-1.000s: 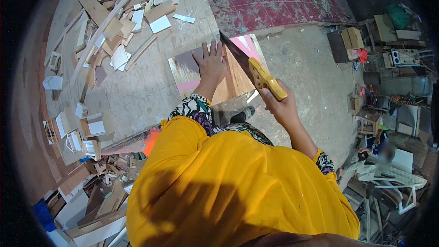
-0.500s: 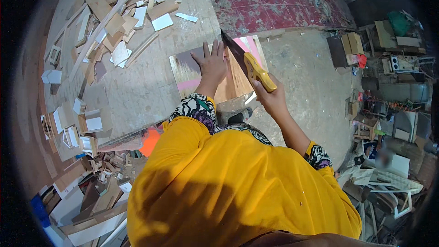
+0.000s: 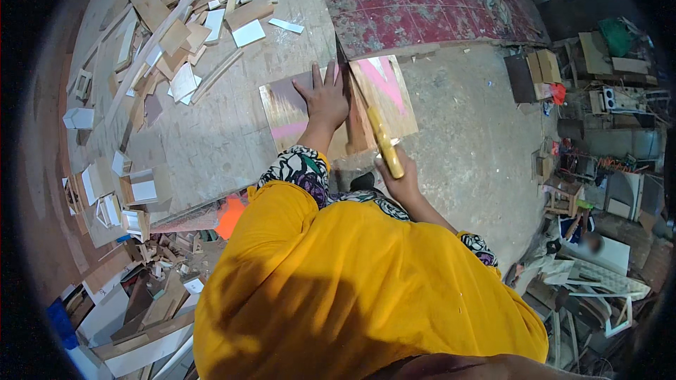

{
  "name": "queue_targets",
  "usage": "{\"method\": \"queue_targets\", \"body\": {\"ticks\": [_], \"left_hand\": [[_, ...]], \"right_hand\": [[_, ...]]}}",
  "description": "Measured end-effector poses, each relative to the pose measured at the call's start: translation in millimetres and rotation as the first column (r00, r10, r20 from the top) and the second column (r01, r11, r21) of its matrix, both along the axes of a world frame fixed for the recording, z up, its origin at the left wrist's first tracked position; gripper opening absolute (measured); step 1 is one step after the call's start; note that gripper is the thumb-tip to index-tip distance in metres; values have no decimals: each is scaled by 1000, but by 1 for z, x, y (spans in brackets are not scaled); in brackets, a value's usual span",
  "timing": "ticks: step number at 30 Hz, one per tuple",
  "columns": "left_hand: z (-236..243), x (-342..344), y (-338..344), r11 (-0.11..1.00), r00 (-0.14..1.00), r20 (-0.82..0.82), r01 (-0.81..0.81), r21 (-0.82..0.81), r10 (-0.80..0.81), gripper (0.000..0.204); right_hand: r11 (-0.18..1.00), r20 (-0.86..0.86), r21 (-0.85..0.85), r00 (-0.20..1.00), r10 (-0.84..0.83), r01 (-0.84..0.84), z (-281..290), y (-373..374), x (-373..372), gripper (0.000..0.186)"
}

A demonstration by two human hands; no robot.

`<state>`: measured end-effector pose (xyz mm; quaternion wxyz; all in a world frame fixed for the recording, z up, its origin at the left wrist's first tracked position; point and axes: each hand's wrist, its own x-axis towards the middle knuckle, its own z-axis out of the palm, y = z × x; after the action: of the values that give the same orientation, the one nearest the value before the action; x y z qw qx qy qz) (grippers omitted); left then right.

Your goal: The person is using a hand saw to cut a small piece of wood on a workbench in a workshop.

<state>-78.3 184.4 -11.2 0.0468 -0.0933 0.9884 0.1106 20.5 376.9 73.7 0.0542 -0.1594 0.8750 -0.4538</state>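
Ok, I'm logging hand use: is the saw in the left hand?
No, the right hand holds the yellow-handled saw; the left hand rests on the board.

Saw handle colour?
The saw handle is yellow, seen best in the head view.

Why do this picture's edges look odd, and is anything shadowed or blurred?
Head view: black corners and bending edges suggest a fisheye lens; same view, shadow darkens part of the shirt; same view, a blurred patch covers part of a person at right, but the left hand looks fairly sharp.

Board (image 3: 287,107) part-hidden under left fingers (image 3: 317,76)
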Motion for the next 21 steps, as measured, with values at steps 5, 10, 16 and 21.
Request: {"method": "queue_targets", "body": {"ticks": [5, 10, 16, 21], "left_hand": [[-7, -1, 0, 998, 994, -102, -34, 55, 39, 54], [-8, -3, 1, 999, 996, -93, -14, 32, 17, 55], [-6, -2, 1, 1000, 999, -44, -10, 29, 11, 55], [-5, -1, 1, 1000, 999, -36, 16, 21, -15, 54]], "right_hand": [[974, 270, -156, 956, -116, 162, 50, 12, -3, 15], [963, 429, -148, 892, -144, 226, 70, 26, 5, 17], [971, 415, -133, 901, -127, 199, 89, 17, -1, 18], [985, 395, -55, 909, -131, 165, 84, 7, -16, 17]]}}
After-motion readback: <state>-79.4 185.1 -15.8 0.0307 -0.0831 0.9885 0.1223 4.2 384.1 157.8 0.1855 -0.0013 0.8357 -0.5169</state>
